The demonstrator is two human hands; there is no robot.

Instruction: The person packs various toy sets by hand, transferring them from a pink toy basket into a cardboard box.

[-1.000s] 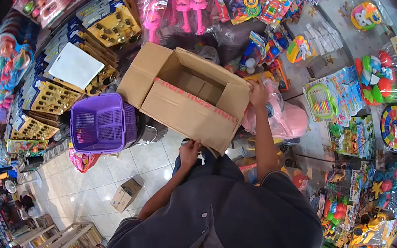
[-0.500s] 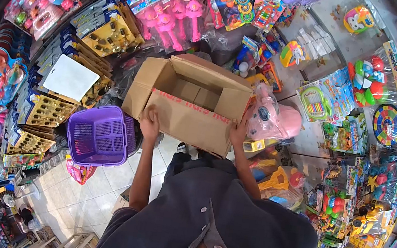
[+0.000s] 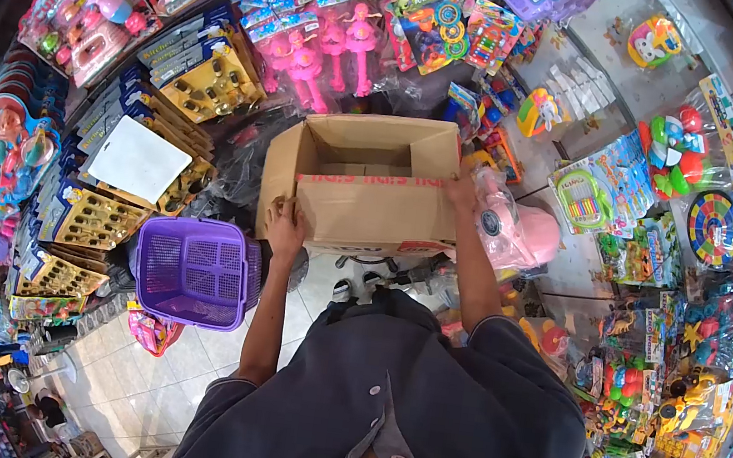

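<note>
An open brown cardboard box with red lettering is held up in front of me, and its inside looks empty. My left hand grips its lower left corner. My right hand holds its right edge near the top. A pink toy in a plastic bag sits right beside my right hand.
A purple plastic basket stands just left of the box. Packaged toys cover the wall and shelves all around, with a multicoloured dartboard on the right. A white tiled floor shows at the lower left.
The box has turned and risen so its long side faces me. My left hand moved from under the box to its left corner; my right hand now holds the right edge.
</note>
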